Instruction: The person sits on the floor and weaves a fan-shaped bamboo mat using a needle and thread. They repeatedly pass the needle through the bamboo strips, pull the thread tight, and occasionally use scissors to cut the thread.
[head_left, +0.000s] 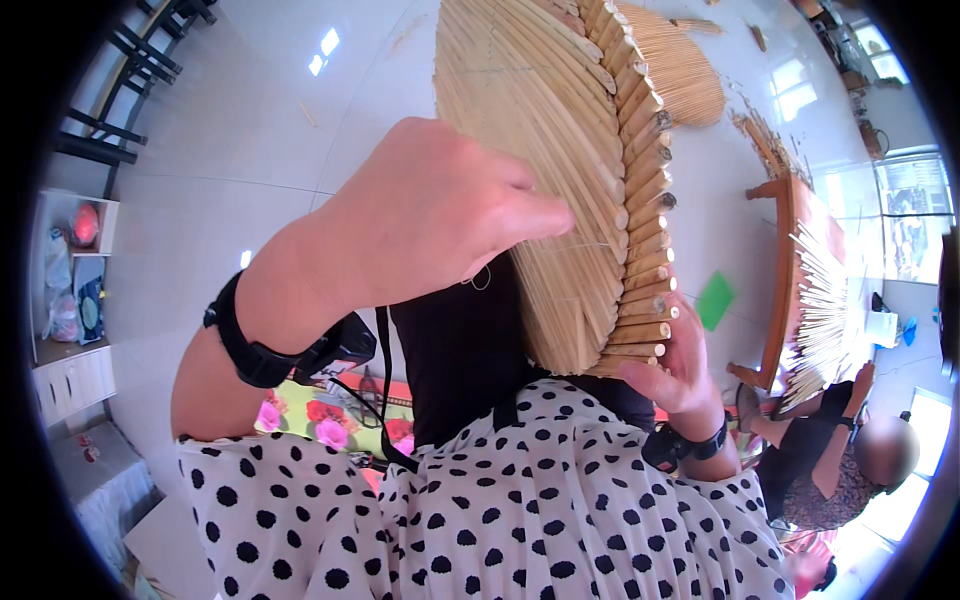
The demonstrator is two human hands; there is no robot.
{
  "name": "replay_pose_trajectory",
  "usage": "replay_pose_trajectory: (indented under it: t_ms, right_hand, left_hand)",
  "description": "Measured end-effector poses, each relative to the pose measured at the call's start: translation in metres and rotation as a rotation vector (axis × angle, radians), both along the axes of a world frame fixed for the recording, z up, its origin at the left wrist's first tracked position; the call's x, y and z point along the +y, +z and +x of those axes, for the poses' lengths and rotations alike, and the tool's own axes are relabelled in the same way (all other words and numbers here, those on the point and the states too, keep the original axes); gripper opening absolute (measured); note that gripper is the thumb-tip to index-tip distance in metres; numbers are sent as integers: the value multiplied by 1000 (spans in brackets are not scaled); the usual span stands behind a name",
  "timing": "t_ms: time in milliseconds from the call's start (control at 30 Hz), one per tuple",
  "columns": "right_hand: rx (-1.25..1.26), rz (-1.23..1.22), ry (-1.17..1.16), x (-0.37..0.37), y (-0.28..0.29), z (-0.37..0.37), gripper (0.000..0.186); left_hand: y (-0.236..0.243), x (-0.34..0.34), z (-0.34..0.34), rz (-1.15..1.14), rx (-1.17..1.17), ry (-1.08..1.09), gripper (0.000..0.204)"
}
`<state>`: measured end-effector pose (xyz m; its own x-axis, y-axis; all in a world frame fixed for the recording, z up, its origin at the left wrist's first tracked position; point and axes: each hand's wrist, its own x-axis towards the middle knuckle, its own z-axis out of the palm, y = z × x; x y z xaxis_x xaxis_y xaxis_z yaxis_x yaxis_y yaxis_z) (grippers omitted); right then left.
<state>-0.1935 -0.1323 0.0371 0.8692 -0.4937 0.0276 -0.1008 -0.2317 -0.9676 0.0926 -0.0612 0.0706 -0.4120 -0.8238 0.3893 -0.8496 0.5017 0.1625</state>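
Two hands gripping a woven straw mat held up close.

Left hand (430, 215) clenched over the near left face of the straw mat (560, 170), thumb pressed flat across the stalks. Right hand (672, 365) grasping the mat's lower right corner, fingers curled under the bundled stalk ends. Another straw mat (680, 70) lying far behind on the white tiled floor (250, 130). Seated person (850, 450) at near right beside a wooden frame (785, 270).

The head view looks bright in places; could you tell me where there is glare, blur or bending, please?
Head view: glare patches sit on the glossy floor, and the windows at right are blown out; the fisheye bends the room's lines toward the dark rim; the woven mat, the left hand and the right hand are sharp; a nearby person's face is blurred.
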Motion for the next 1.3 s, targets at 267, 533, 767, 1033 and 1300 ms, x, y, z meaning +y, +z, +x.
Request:
replay_pose_trajectory:
  t_ms: [267,533,767,1033,1300]
  right_hand:
    - [97,141,-213,-2,-3,-11,56]
    - [180,139,-297,2,14,-10,53]
    - [286,-54,-398,-3,50,16,34]
    - [373,-375,-608,-3,45,42,16]
    - [394,-458,-619,1,45,48,15]
  left_hand:
    - [-1,-2,-9,30,71,13,28]
    - [-2,-10,-4,13,108,-44,28]
    - [-4,-25,-7,-10,105,-113,24]
    - [-2,-36,-6,-31,65,-155,21]
    - [-4,-29,2,-5,74,-150,19]
